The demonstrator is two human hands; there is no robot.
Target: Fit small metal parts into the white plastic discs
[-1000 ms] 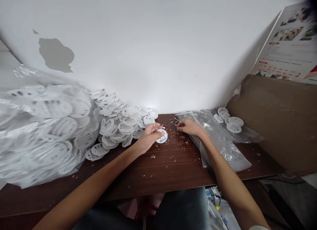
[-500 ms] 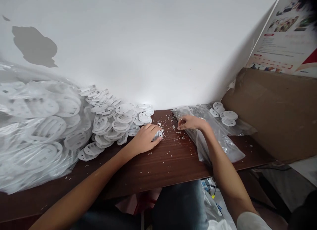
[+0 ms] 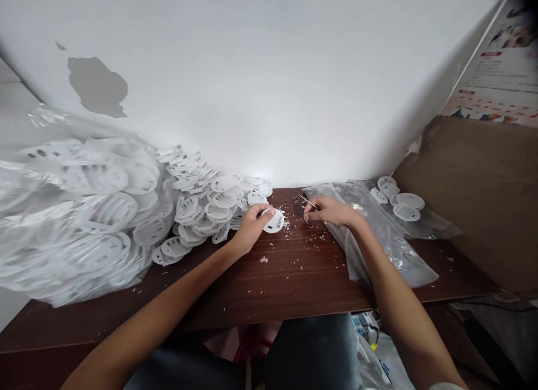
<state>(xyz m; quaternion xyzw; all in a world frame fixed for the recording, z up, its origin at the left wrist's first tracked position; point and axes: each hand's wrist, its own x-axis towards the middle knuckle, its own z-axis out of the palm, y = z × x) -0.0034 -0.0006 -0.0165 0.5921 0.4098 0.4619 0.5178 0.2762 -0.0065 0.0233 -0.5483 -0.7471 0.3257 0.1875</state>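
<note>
Near the middle of the dark wooden table (image 3: 252,289), my left hand (image 3: 251,227) grips a round white disc (image 3: 274,221) with small slots, its thumb on the upper face. My right hand (image 3: 330,210) is closed around a thin metal tool (image 3: 309,202), whose tip points up and left. A gap separates the tool from the disc. Small pale scraps (image 3: 290,213) lie scattered between the hands. Below the disc rests a small white piece (image 3: 264,259).
Many white discs (image 3: 218,205) are heaped at the left, beside a large clear bag (image 3: 96,222) full of them. Flat plastic bags (image 3: 378,238) lie under my right forearm, with several discs (image 3: 409,200) beyond. A cardboard box (image 3: 474,194) stands at the right, a white wall behind.
My left hand has lifted and turned the disc so that its flat face shows. A small white piece now shows on the table below it. The whole view has shifted left.
</note>
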